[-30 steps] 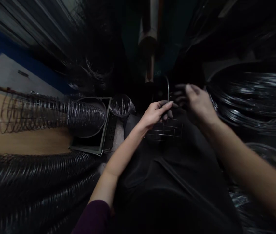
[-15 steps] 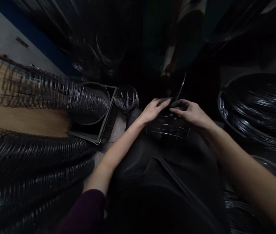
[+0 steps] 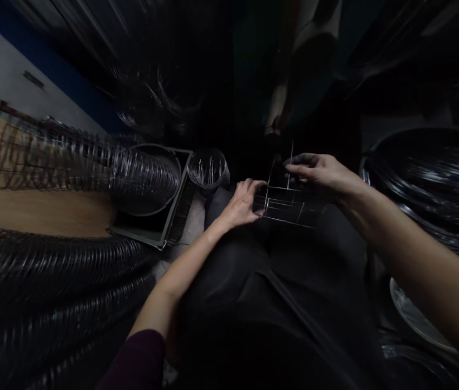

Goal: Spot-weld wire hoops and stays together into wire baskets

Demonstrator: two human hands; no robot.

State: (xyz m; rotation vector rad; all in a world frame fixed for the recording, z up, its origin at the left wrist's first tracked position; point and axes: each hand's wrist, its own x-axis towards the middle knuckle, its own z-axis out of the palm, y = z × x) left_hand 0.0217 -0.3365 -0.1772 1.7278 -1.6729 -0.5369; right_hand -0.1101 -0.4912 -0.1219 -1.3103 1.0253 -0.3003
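Observation:
My left hand (image 3: 242, 205) holds the left end of a small welded wire frame (image 3: 282, 219), fingers on its far edge and thumb on its near edge. The frame lies low over my dark apron (image 3: 249, 303). To its right, my right hand (image 3: 319, 170) pinches a thin straight metal wire (image 3: 292, 149) between thumb and fingers. That wire stands nearly upright, its lower end near the frame's far side. Whether it touches the frame I cannot tell in the dim light.
Left, a long row of wire rings (image 3: 71, 157) hangs on a rod above a crate (image 3: 176, 197). A round container of wires (image 3: 209, 168) stands beside it. More ring stacks (image 3: 51, 276) lie nearer. At right sits a large basin of shiny wire pieces (image 3: 436, 184). A machine part (image 3: 276, 111) hangs ahead.
My left hand has moved left and nearer, onto the frame's end. The frame shows more clearly. My right hand has moved slightly right and up, and its wire now stands more upright.

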